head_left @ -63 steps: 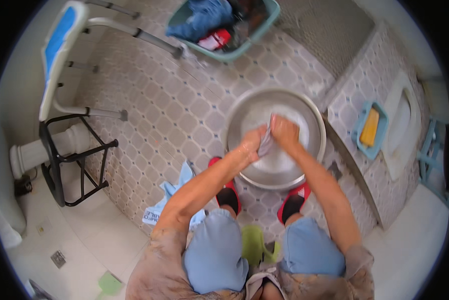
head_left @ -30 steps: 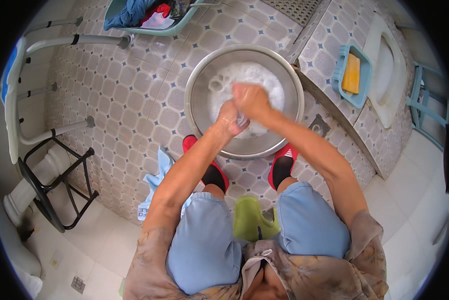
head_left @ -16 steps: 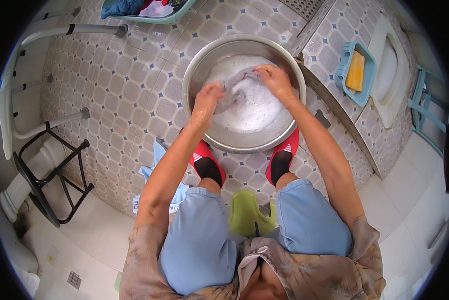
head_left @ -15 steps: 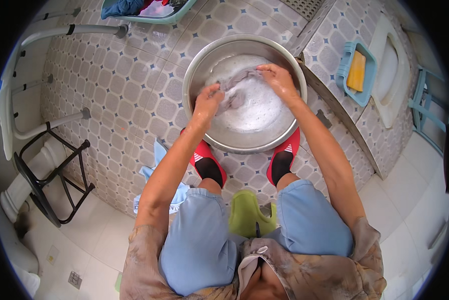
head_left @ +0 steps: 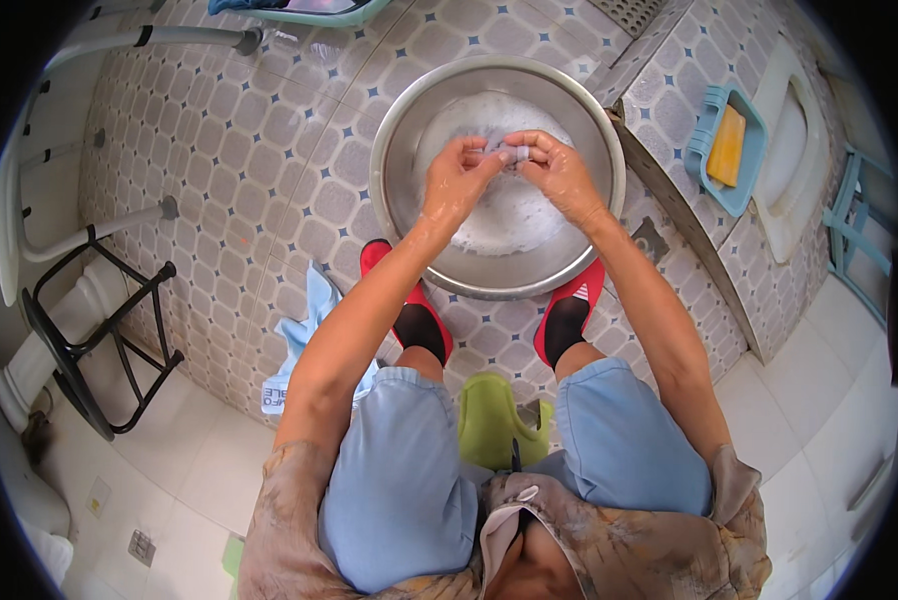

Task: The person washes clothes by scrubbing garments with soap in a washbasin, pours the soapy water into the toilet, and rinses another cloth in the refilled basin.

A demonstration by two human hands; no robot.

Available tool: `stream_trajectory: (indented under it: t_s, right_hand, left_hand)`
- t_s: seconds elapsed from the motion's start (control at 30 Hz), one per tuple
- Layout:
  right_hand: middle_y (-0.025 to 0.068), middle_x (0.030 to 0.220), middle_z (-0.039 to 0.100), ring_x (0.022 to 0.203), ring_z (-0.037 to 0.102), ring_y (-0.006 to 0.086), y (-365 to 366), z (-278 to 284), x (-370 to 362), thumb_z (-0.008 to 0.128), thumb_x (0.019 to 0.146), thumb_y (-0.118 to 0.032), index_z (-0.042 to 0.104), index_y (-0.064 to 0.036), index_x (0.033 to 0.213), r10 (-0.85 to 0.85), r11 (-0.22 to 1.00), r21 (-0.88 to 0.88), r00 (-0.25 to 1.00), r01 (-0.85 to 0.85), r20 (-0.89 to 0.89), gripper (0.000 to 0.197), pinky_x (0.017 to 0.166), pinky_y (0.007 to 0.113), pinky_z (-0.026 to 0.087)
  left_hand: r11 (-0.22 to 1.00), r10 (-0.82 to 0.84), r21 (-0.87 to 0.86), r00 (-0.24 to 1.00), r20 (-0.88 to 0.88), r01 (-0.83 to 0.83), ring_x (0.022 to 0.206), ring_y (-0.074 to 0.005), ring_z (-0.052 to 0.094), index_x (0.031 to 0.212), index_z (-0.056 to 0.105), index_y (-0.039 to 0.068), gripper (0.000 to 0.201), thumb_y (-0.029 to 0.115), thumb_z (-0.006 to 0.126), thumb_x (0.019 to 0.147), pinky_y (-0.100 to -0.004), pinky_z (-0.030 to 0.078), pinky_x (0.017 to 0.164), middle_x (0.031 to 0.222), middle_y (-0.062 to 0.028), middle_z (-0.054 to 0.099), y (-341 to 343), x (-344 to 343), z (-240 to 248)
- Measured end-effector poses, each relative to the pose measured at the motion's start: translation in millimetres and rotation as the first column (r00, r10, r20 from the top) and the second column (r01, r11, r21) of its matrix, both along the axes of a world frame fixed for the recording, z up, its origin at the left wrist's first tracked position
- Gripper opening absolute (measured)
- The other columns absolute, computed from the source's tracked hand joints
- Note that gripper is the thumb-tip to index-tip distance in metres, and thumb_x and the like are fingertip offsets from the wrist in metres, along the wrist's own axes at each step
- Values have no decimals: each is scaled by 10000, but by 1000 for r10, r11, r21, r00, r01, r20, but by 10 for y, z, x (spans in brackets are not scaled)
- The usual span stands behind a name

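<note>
Both of my hands meet over a wide metal basin [head_left: 401,170] of white, sudsy water [head_left: 514,225]. A wet greyish cloth [head_left: 509,154], bunched small, is pinched between them. My left hand [head_left: 457,182] grips its left part with thumb and fingers together. On the other side my right hand [head_left: 561,180] has its fingers closed on the cloth too, close to the left fingertips. Part of the cloth is hidden by the fingers, and its exact kind does not show. Foam clings to my wet wrists.
The basin stands on patterned tiles between my red shoes [head_left: 575,300]. A light blue cloth [head_left: 304,340] lies left of my leg. On a raised ledge at right sits a blue basket [head_left: 704,150] with a yellow bar [head_left: 727,145]. A black metal frame [head_left: 124,335] stands at left.
My hands have come together over the middle of the basin. The cloth, earlier stretched between them down to the suds, is now gathered up between my fingers.
</note>
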State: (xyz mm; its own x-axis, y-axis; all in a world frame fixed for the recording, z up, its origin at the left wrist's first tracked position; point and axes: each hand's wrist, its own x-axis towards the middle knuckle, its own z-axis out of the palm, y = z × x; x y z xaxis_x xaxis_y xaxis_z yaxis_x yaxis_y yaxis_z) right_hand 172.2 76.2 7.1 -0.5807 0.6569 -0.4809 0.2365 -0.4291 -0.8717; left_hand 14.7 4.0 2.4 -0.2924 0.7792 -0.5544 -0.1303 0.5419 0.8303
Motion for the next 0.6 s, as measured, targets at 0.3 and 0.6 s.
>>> stream_trajectory:
  t_s: [0.3, 0.6]
  right_hand:
    - [41, 871, 632, 709, 554, 93, -134, -203, 43, 547, 792, -15, 566, -32, 1075, -493, 796, -505, 842, 334, -220, 284, 634, 241, 421]
    - [180, 939, 650, 860, 634, 292, -235, -43, -201, 630, 722, -185, 602, -39, 1010, -54, 950, 276, 788, -149, 614, 324, 773, 378, 489]
  left_hand:
    - [970, 82, -244, 953, 292, -9, 588, -105, 533, 864, 601, 11, 160, 105, 683, 762, -251, 472, 533, 725, -41, 590, -69, -14, -128]
    - [924, 379, -136, 896, 231, -356, 660, -117, 555, 831, 546, 36, 102, 77, 614, 768, -281, 465, 515, 776, -39, 565, -263, 132, -212]
